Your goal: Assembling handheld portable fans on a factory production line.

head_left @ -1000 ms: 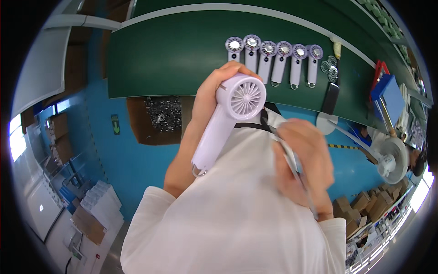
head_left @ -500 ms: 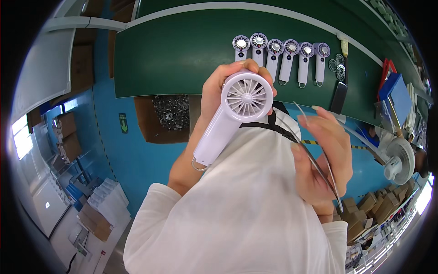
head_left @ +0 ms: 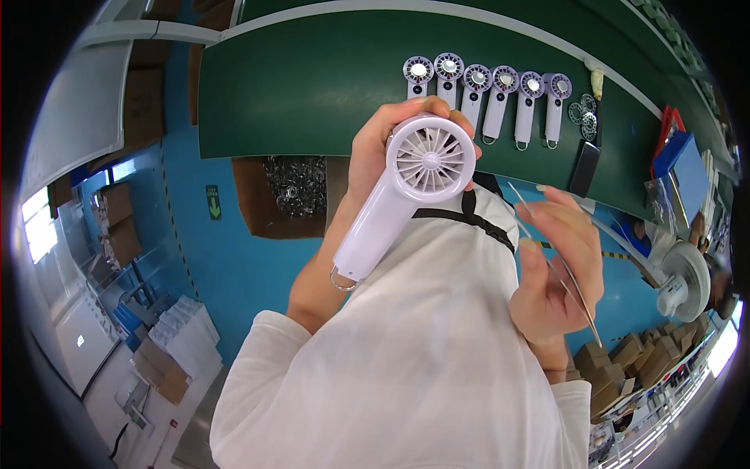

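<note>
A pale lilac handheld fan (head_left: 375,223) is tilted in front of me, its round slatted head up and a metal loop at the handle's lower end. My left hand (head_left: 377,144) wraps round the back of the fan's head. To the right, apart from the fan, my right hand (head_left: 558,270) pinches a pair of metal tweezers (head_left: 576,291); their tips point up and left. Beyond, on the green table (head_left: 305,86), several similar lilac fans (head_left: 494,105) lie in a row. Several loose round grilles (head_left: 588,125) lie right of them.
Beside the grilles lies a dark tool with a pale handle (head_left: 586,164). A cardboard box (head_left: 262,223) of small shiny parts stands below the table's edge. A blue box (head_left: 678,168) sits at the table's right end, with a white standing fan (head_left: 683,285) nearby.
My right hand has turned slightly, and the tweezers' back end has swung a little to the right. The held fan keeps nearly the same pose. The whole view has shifted a little.
</note>
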`<state>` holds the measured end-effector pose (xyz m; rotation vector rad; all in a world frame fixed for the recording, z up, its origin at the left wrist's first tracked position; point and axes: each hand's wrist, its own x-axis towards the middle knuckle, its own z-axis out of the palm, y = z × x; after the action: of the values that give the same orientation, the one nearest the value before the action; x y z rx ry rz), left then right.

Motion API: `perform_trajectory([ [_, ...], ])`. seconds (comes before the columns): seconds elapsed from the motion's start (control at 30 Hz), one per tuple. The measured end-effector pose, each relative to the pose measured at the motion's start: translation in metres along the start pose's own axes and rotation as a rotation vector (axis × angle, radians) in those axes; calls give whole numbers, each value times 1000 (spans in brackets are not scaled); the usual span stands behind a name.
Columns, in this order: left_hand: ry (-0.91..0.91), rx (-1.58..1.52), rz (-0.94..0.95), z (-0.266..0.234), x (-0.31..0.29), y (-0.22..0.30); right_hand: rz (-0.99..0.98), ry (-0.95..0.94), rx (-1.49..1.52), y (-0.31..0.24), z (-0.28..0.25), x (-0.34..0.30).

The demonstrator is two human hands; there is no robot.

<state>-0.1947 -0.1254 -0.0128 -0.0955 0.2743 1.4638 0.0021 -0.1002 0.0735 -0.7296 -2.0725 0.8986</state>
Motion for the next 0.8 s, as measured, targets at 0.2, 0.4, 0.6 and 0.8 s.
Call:
perform_trajectory([
  [0.2, 59, 72, 32, 6, 10, -11, 15, 58, 59, 18, -10, -6],
  [0.4, 75, 236, 17, 15, 30, -29, 40, 70, 65, 32, -31, -3],
  [0.6, 205, 254, 49, 37, 59, -60, 82, 136, 60, 49, -56, 2],
  [0.8, 164, 318, 64, 44, 80, -84, 40, 187, 62, 64, -74, 10],
])
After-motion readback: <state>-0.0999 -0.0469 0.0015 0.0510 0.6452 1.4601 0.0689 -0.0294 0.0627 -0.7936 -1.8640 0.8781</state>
